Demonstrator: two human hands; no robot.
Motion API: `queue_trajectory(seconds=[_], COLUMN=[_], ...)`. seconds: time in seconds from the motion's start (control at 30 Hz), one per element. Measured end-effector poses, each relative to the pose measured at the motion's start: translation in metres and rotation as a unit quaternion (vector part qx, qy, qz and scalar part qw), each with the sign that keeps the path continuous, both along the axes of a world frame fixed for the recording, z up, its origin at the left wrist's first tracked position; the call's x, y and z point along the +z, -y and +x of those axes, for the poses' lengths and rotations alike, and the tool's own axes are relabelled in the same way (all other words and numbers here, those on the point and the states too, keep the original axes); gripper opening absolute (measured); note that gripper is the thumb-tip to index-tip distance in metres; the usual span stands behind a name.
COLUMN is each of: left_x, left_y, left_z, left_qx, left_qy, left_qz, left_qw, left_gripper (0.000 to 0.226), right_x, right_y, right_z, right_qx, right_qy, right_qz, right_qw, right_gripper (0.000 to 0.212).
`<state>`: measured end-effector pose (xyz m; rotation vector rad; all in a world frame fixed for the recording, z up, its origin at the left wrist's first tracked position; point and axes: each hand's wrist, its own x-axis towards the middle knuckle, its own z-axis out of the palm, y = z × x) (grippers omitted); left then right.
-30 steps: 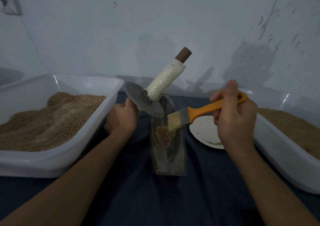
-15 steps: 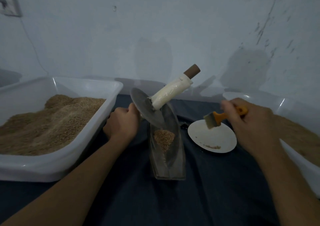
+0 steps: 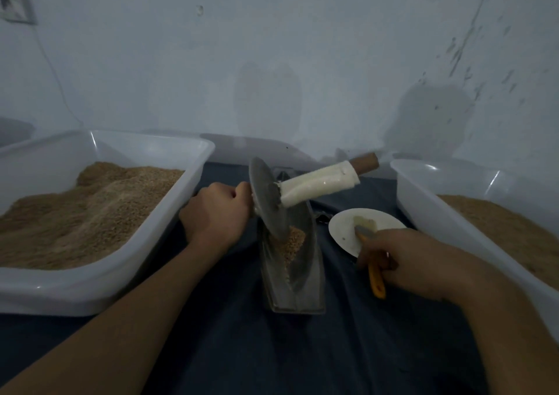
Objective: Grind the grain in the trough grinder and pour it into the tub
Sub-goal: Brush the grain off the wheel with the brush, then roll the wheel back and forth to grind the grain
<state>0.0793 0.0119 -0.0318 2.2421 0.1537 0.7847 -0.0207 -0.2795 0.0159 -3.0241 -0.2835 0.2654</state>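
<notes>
A narrow metal trough grinder (image 3: 295, 279) stands on the dark cloth in the middle, with a small heap of grain (image 3: 292, 241) in it. My left hand (image 3: 216, 214) grips the left handle of the grinding wheel (image 3: 266, 202). The disc is tilted, its lower edge down in the trough on the grain. The wheel's white-wrapped right handle (image 3: 320, 185) sticks out up and to the right. My right hand (image 3: 405, 261) holds an orange-handled brush (image 3: 373, 270), whose bristles lie on a white plate (image 3: 344, 231).
A white tub (image 3: 157, 243) heaped with grain stands at the left. A second white tub (image 3: 423, 207) with grain stands at the right edge. A pale wall rises close behind. Dark cloth covers the table between the tubs.
My right hand has carried the brush away from the trough and down onto the white plate. My left hand has lowered the wheel into the trough, its free handle tipping towards level.
</notes>
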Motion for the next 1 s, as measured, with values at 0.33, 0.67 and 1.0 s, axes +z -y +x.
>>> queue_trajectory(seconds=[0.33,0.67,1.0], left_x=[0.008,0.013,0.023], left_y=[0.003,0.010,0.010], left_z=[-0.014,-0.025,0.008], left_qx=[0.020,0.019,-0.057], left_qy=[0.044,0.058,0.019], left_qz=[0.181,0.298,0.415], left_qw=[0.982,0.953,0.908], left_gripper=[0.060,0.053,0.029], right_x=[0.018,0.015,0.016], right_y=[0.002,-0.062,-0.069], right_z=[-0.006,0.022,0.119], right_qx=[-0.124,0.129,0.063], right_qy=[0.437,0.276,0.157], right_qz=[0.145,-0.030,-0.104], right_qw=[0.879,0.952,0.980], right_gripper=[0.031,0.041,0.013])
